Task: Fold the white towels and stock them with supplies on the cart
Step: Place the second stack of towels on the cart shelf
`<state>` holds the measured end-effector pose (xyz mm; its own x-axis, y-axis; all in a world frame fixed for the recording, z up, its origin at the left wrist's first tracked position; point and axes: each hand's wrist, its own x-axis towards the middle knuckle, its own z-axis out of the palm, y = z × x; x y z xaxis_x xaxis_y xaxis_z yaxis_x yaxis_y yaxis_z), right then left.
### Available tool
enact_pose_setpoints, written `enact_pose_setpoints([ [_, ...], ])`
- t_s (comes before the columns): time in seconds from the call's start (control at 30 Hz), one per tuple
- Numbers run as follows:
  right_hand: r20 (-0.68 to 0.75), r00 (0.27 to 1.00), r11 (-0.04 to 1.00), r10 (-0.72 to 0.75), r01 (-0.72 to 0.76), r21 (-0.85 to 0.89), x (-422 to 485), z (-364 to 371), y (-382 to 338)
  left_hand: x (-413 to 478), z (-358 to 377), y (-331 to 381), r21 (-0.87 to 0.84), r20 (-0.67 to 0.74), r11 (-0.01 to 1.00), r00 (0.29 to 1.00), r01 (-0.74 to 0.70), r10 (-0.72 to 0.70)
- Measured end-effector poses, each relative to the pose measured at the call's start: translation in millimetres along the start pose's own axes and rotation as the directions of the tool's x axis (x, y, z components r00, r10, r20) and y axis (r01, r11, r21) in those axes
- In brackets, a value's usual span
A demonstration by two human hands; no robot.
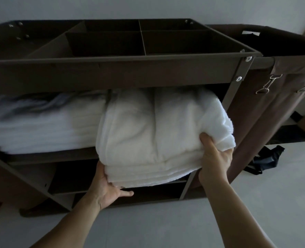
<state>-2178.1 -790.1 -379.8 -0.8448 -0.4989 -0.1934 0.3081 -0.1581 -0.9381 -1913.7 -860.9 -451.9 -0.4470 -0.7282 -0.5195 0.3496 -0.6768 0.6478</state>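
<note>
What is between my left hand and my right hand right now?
In the head view, the stack of folded white towels sits between them: the left hand supports it from below, the right hand grips its right corner.

A thick stack (148,140) of folded white towels lies at the right end of the brown cart's (112,72) middle shelf, jutting past its front edge. A second folded pile (40,129) fills the left end, touching it.
</note>
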Motion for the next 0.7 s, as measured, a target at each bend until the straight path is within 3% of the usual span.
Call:
enact_pose_setpoints([
  [0.2,0.001,1.000,1.000,0.001,-0.001,-0.003,0.5,-1.9,2.9,-9.2,-3.3,6.6,0.049,0.026,0.999,1.000,-0.010,0.009],
  [0.43,0.054,0.998,0.999,-0.030,0.032,-0.039,-0.1,-5.2,3.8,-42.5,32.5,38.2,0.300,-0.006,0.950,0.995,-0.090,0.096],
  [0.57,0.100,0.991,0.994,-0.086,0.093,-0.064,-8.7,-4.3,3.1,-64.9,91.0,60.4,0.600,-0.022,0.783,0.974,-0.166,0.224],
  [0.7,0.089,0.987,0.989,-0.131,0.136,-0.050,-15.7,-3.7,2.6,-69.2,151.2,78.1,0.748,0.108,0.571,0.911,-0.338,0.397],
])
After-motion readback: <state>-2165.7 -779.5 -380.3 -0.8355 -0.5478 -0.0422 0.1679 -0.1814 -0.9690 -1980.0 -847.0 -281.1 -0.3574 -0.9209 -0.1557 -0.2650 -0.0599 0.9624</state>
